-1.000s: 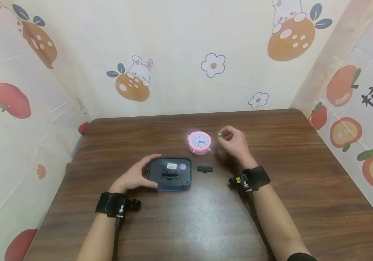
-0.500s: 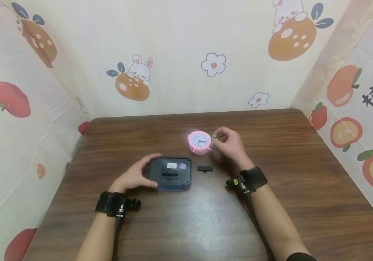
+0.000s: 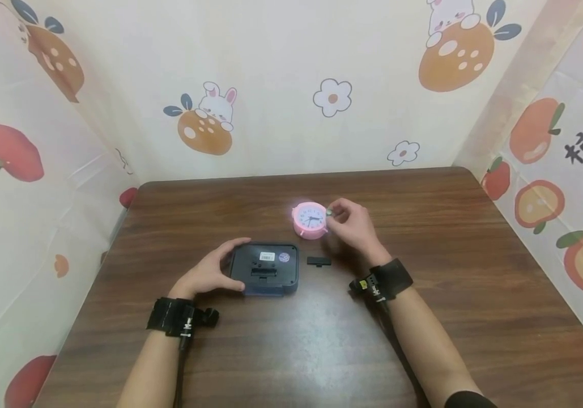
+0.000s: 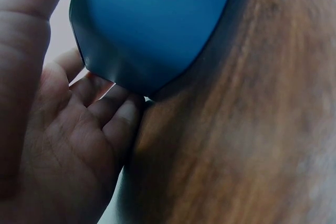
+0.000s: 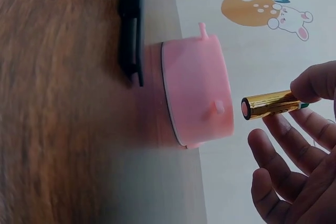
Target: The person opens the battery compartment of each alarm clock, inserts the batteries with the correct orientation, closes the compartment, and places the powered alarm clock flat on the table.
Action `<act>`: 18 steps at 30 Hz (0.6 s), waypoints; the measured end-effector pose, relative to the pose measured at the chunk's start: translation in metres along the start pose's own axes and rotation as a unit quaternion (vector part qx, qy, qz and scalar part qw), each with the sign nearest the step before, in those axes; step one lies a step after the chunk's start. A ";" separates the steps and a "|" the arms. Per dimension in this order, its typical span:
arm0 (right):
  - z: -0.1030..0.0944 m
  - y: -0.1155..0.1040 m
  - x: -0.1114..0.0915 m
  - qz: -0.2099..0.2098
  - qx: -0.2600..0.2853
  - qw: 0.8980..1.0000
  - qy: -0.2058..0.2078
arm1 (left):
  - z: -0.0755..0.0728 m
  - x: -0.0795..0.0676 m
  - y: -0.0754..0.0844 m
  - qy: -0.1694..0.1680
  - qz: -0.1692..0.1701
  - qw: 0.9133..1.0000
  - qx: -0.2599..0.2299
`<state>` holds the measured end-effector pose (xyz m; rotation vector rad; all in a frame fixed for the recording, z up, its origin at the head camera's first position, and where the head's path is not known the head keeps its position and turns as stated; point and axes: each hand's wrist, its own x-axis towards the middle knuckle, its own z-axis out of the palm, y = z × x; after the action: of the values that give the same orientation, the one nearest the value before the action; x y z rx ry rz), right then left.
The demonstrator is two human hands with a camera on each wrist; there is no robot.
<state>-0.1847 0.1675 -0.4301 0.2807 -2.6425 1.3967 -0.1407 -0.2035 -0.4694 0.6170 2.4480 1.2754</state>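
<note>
My right hand (image 3: pixel 354 226) pinches a gold-and-green battery (image 5: pixel 265 104) by one end, at the right rim of a round pink alarm clock (image 3: pixel 310 216). In the right wrist view, the battery's other end points toward the clock, with a small gap visible. My left hand (image 3: pixel 208 273) grips the left side of a dark blue box-shaped device (image 3: pixel 286 277), thumb at its near edge and fingers at its far edge. The device lies back side up, showing stickers and an uncovered battery slot (image 3: pixel 263 272). Whether anything sits in the slot, I cannot tell.
A small black battery cover (image 3: pixel 319 261) lies right of the device, in front of the pink clock. All of it stands on a brown wooden table (image 3: pixel 291 351). Patterned curtains (image 3: pixel 271 130) hang behind the table and at both sides.
My right hand has moved left with the battery, from right of the pink clock to its rim. My left hand and the device have stayed in place.
</note>
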 end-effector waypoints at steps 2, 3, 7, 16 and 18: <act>0.001 0.000 0.000 -0.003 -0.002 1.000 -0.002 | 0.000 0.000 0.001 0.000 0.002 1.000 0.001; 0.001 0.000 0.000 -0.004 -0.003 1.000 -0.003 | 0.000 0.000 0.001 -0.001 0.004 1.000 0.002; 0.002 -0.001 0.000 -0.009 -0.004 1.000 -0.001 | -0.001 0.000 0.002 -0.002 0.005 1.000 0.006; 0.006 -0.003 -0.001 -0.016 -0.006 1.000 -0.019 | 0.001 0.001 0.002 -0.003 -0.003 1.000 0.001; 0.007 -0.003 -0.002 -0.017 -0.007 1.000 -0.020 | 0.001 0.001 0.001 -0.003 -0.004 1.000 0.003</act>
<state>-0.1826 0.1601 -0.4321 0.3530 -2.6661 1.3750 -0.1412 -0.2021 -0.4690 0.6098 2.4486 1.2610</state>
